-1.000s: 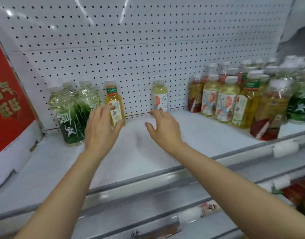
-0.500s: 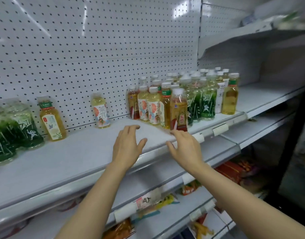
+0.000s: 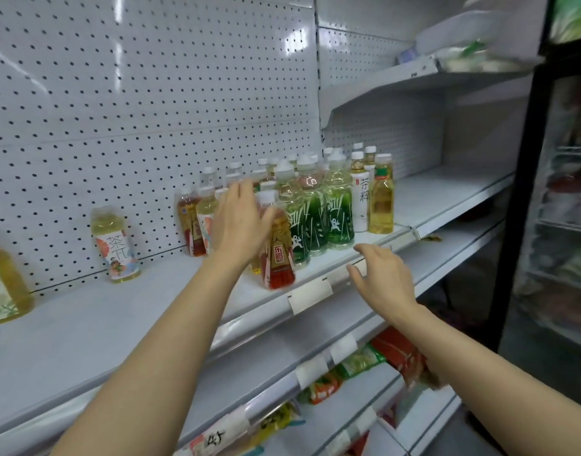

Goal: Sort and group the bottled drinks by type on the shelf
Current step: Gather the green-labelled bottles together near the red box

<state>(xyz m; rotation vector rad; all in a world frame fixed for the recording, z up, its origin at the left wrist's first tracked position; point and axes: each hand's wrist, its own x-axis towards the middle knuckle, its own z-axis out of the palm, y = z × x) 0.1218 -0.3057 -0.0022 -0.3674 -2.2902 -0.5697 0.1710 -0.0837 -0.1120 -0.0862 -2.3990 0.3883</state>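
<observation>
Many bottles (image 3: 315, 205) stand clustered on the shelf (image 3: 85, 330), right of centre, against the pegboard (image 3: 118, 110). At the cluster's front stands a red-label bottle (image 3: 277, 255) near the shelf edge. Behind and to its right stand green-label bottles (image 3: 338, 209). Further right stand a white-label bottle (image 3: 361, 199) and a yellow bottle (image 3: 381, 199), just beside each other. At the cluster's left end stand a dark tea bottle (image 3: 187, 225) and a pale bottle (image 3: 205, 222).

The left hand (image 3: 240, 222) is raised in front of the cluster's left half. Its fingers (image 3: 241, 192) are extended and spread, and it grips nothing. Its thumb lies against or just in front of the red-label bottle's neck; contact cannot be confirmed. The hand partly hides the bottles behind it.

The right hand (image 3: 381, 278) hovers at the shelf's front rail, below and right of the red-label bottle. Its fingers are spread, its palm faces down, and it holds nothing. It is near the green-label bottles but apart from them. A white price tag (image 3: 310, 296) hangs on the rail just left of this hand.

Well apart to the left, a floral bottle (image 3: 116, 245) stands alone near the pegboard. At the far left edge stands a second yellow bottle (image 3: 4, 284), partly cut off by the frame.

Lower shelves (image 3: 276, 366) carry packaged snacks (image 3: 358, 363). An upper shelf (image 3: 414, 77) projects at right. A glass-door cooler (image 3: 558, 192) stands at the far right.
</observation>
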